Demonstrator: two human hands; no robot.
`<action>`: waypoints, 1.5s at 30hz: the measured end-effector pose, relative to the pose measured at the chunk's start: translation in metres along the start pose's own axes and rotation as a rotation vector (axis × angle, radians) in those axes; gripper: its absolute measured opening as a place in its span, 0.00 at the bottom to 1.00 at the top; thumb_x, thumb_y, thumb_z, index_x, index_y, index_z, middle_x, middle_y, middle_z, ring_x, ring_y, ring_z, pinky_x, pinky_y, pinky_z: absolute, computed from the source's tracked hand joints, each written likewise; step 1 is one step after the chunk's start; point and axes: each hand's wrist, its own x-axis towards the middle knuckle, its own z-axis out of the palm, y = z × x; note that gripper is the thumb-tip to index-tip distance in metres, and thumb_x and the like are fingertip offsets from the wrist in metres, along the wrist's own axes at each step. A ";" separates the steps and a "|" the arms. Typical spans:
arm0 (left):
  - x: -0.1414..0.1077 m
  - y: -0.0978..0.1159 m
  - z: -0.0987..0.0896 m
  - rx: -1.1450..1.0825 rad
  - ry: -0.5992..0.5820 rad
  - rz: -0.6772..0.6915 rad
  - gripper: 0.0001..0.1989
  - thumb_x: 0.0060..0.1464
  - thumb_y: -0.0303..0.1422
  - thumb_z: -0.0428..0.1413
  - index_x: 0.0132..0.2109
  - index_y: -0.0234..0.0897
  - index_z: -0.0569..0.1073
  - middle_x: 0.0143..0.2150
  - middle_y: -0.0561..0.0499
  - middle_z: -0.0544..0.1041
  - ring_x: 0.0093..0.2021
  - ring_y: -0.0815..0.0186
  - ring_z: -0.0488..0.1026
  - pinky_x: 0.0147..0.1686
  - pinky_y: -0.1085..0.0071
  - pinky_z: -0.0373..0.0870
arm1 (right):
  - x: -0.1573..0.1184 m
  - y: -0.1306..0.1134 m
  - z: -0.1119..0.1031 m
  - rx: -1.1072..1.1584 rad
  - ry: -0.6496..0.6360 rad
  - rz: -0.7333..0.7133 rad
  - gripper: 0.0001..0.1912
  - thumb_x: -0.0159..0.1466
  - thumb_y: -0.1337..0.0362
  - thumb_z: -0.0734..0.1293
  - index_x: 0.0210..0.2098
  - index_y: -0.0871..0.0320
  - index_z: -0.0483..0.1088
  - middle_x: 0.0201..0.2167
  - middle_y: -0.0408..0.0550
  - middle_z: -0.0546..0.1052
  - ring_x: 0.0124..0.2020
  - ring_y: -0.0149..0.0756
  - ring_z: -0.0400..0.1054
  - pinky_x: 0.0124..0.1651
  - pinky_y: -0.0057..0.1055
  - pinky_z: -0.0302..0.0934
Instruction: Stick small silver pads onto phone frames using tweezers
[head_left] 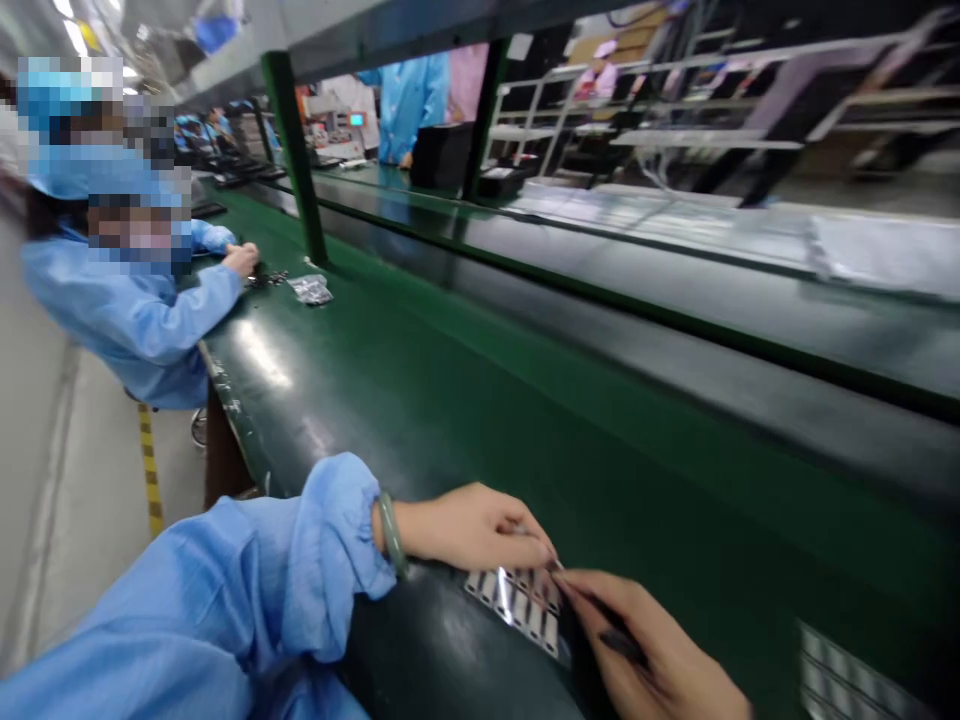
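Watching a sheet of pale pieces (pixel 523 612) at the green surface (pixel 420 400).

Far left, I have a co-worker in blue (pixel 112 300), one hand (pixel 241 260) by small dark parts (pixel 268 280); next, a green post (pixel 294 160) and a crumpled clear bag (pixel 311 290), its contents too small to read. Nearer me, my left hand (pixel 480 530), a green bangle (pixel 391 535) at its wrist, has its fingers pinched closed at the sheet's upper edge; anything between them is blurred. My right hand (pixel 645 640) meets it, fingers curled round a slim dark object (pixel 624 646). Rightmost, I see a second sheet (pixel 847 675) and, beyond, clear plastic (pixel 889 255).
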 end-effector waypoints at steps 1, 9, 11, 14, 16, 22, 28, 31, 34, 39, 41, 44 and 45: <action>-0.002 0.001 0.000 -0.022 -0.010 0.002 0.05 0.55 0.28 0.54 0.37 0.29 0.74 0.29 0.53 0.73 0.30 0.73 0.69 0.33 0.78 0.65 | 0.003 -0.011 -0.002 0.003 0.012 0.014 0.08 0.66 0.60 0.60 0.39 0.52 0.71 0.32 0.45 0.77 0.30 0.35 0.73 0.31 0.25 0.69; -0.010 0.003 -0.003 -0.139 -0.077 0.003 0.10 0.54 0.34 0.57 0.37 0.29 0.73 0.30 0.50 0.75 0.30 0.72 0.71 0.33 0.75 0.67 | 0.004 -0.030 -0.002 0.032 0.033 0.045 0.06 0.66 0.66 0.60 0.39 0.51 0.69 0.33 0.44 0.76 0.32 0.33 0.72 0.33 0.27 0.66; -0.011 0.003 -0.003 -0.151 -0.073 0.000 0.13 0.53 0.38 0.58 0.36 0.29 0.72 0.30 0.50 0.74 0.30 0.72 0.71 0.33 0.75 0.66 | 0.003 -0.029 -0.002 0.041 0.030 0.052 0.06 0.66 0.66 0.61 0.39 0.52 0.69 0.33 0.44 0.76 0.32 0.33 0.72 0.33 0.27 0.66; -0.009 0.002 -0.002 -0.169 -0.065 -0.007 0.18 0.51 0.43 0.59 0.34 0.30 0.71 0.29 0.51 0.74 0.29 0.72 0.70 0.32 0.74 0.66 | 0.004 -0.029 -0.002 0.053 0.030 0.049 0.06 0.65 0.65 0.61 0.38 0.52 0.70 0.32 0.43 0.76 0.32 0.33 0.72 0.32 0.26 0.66; -0.009 0.000 -0.001 -0.180 -0.064 -0.009 0.19 0.49 0.45 0.59 0.34 0.30 0.71 0.28 0.52 0.74 0.28 0.72 0.70 0.32 0.74 0.66 | 0.005 -0.030 -0.003 0.053 0.034 0.042 0.06 0.66 0.66 0.61 0.38 0.52 0.69 0.32 0.43 0.76 0.31 0.32 0.72 0.32 0.25 0.66; -0.008 0.000 -0.001 -0.197 -0.069 0.000 0.18 0.49 0.43 0.60 0.34 0.30 0.71 0.29 0.52 0.74 0.29 0.72 0.69 0.33 0.73 0.66 | 0.006 -0.032 -0.003 0.057 0.053 0.064 0.05 0.66 0.64 0.61 0.37 0.52 0.70 0.31 0.43 0.76 0.31 0.33 0.72 0.31 0.26 0.65; -0.009 0.002 0.000 -0.200 -0.059 0.001 0.17 0.50 0.42 0.60 0.34 0.30 0.71 0.30 0.51 0.74 0.30 0.72 0.70 0.34 0.74 0.66 | 0.005 -0.030 -0.003 0.070 0.071 0.082 0.05 0.65 0.64 0.62 0.37 0.51 0.70 0.31 0.42 0.76 0.30 0.33 0.72 0.32 0.26 0.65; -0.008 0.001 0.000 -0.200 -0.053 0.001 0.16 0.50 0.42 0.60 0.34 0.30 0.71 0.31 0.51 0.74 0.31 0.72 0.70 0.35 0.73 0.66 | 0.005 -0.028 -0.003 0.085 0.079 0.083 0.05 0.65 0.64 0.63 0.37 0.51 0.70 0.30 0.42 0.75 0.30 0.32 0.71 0.32 0.25 0.65; -0.008 -0.001 0.000 -0.204 -0.056 0.002 0.17 0.50 0.43 0.60 0.35 0.30 0.71 0.31 0.51 0.74 0.31 0.72 0.70 0.35 0.73 0.65 | 0.006 -0.028 -0.003 0.104 0.091 0.085 0.04 0.65 0.64 0.63 0.36 0.51 0.71 0.30 0.41 0.75 0.30 0.32 0.71 0.32 0.25 0.64; -0.007 -0.004 0.002 -0.197 -0.071 0.035 0.23 0.48 0.50 0.58 0.35 0.31 0.69 0.30 0.51 0.73 0.30 0.72 0.69 0.33 0.73 0.65 | 0.006 -0.027 -0.002 0.114 0.094 0.105 0.06 0.65 0.63 0.63 0.34 0.52 0.72 0.29 0.43 0.75 0.29 0.33 0.71 0.31 0.24 0.65; -0.007 -0.004 0.003 -0.192 -0.079 0.052 0.26 0.47 0.53 0.57 0.35 0.31 0.68 0.30 0.51 0.73 0.30 0.72 0.69 0.32 0.73 0.66 | 0.006 -0.026 -0.002 0.125 0.102 0.107 0.06 0.65 0.62 0.63 0.34 0.52 0.72 0.29 0.43 0.76 0.29 0.32 0.71 0.31 0.23 0.65; -0.006 -0.006 0.005 -0.184 -0.088 0.069 0.28 0.46 0.56 0.55 0.35 0.31 0.67 0.30 0.50 0.74 0.30 0.70 0.71 0.32 0.71 0.67 | 0.006 -0.024 -0.002 0.143 0.113 0.124 0.07 0.65 0.61 0.64 0.33 0.52 0.73 0.28 0.42 0.76 0.28 0.31 0.71 0.30 0.21 0.65; -0.005 -0.006 0.005 -0.179 -0.087 0.073 0.28 0.46 0.56 0.55 0.36 0.31 0.67 0.30 0.50 0.74 0.30 0.69 0.71 0.32 0.71 0.67 | 0.006 -0.024 -0.002 0.152 0.116 0.133 0.07 0.64 0.61 0.64 0.33 0.52 0.73 0.28 0.41 0.76 0.28 0.31 0.71 0.30 0.20 0.65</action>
